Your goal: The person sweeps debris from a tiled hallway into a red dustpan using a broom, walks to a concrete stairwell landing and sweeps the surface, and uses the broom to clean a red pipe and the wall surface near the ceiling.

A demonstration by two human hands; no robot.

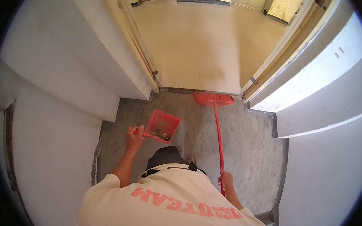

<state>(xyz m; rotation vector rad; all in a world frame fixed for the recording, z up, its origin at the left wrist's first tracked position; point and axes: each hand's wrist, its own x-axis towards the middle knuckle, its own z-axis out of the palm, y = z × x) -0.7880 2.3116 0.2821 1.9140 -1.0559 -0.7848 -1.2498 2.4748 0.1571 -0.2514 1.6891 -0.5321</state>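
Observation:
A red dustpan (165, 120) is at the centre-left over the grey concrete floor, with some dirt and small debris (164, 136) in its near right corner. My left hand (135, 136) is closed around the end of its red handle, left of the pan. Farther right, the red broom head (213, 98) lies near the doorway threshold, bristles toward the far side. Its long red stick (219, 139) runs back to my right hand (226, 180), whose fingers wrap around it. Broom head and dustpan are apart.
Beyond the threshold (179, 89) lies a lighter tiled floor (189, 42), framed by a left door jamb (137, 45) and a right one (275, 59). White walls (53, 121) close in on both sides. A cream shirt (166, 205) fills the lower middle.

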